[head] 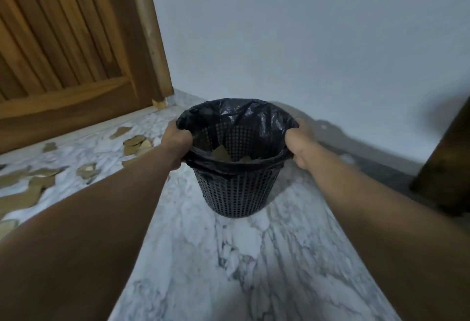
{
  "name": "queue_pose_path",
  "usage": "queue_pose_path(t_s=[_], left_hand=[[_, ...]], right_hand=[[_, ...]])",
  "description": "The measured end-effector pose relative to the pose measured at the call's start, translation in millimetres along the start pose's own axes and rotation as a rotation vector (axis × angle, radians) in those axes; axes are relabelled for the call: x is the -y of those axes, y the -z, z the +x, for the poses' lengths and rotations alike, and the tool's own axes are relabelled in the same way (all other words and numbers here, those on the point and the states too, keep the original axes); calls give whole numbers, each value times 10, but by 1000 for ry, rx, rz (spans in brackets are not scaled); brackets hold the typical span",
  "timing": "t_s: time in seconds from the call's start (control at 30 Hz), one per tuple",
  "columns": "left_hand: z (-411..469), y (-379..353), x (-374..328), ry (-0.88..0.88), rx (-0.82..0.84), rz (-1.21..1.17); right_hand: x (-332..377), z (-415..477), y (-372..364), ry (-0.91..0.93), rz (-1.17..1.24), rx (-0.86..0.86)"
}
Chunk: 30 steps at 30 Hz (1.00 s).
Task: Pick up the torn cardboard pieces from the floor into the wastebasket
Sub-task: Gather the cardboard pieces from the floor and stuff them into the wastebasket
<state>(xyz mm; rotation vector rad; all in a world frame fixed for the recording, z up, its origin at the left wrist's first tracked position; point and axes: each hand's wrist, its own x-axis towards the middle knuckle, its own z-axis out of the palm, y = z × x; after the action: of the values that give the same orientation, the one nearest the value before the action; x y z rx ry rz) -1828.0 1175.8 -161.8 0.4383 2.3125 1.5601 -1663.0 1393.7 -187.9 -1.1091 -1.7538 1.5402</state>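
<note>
A white marble-veined floor (254, 257) meets a plain pale wall (305, 41), beside a slatted wooden door (63, 53).

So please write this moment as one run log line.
hands: left hand and right hand grip wastebasket rim | inside: some cardboard | floor: cardboard pieces left of basket

**Surroundings, non-task items**

Floor (254, 257): white marble w/ grey veining, fills lower frame. Wooden door (63, 41): slatted panels, brown, upper left, bottom edge near floor. Door frame (152, 36): lighter wood, chipped at base. Wall (305, 41): plain pale grey-blue, behind. Dark wooden furniture leg (447, 168): right edge, blurred, standing on the floor.
</note>
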Motion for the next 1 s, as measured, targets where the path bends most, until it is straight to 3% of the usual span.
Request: queue_pose_path(t_s=[0.17, 0.43, 0.53, 0.67, 0.8, 1.0], left_hand=[[149, 243, 207, 95, 39, -35], [135, 369, 209, 146, 100, -77], [22, 444, 230, 108, 98, -35], [-95, 708, 335, 93, 107, -30], [-204, 981, 491, 61, 60, -42], [-425, 1480, 1025, 36, 2, -37]], right_hand=[[23, 40, -358, 10, -33, 54], [121, -104, -461, 46, -313, -54], [234, -331, -465, 134, -498, -125], [435, -693, -599, 267, -699, -90], [552, -1024, -955, 287, -786, -69], [407, -1496, -1791, 537, -866, -32]])
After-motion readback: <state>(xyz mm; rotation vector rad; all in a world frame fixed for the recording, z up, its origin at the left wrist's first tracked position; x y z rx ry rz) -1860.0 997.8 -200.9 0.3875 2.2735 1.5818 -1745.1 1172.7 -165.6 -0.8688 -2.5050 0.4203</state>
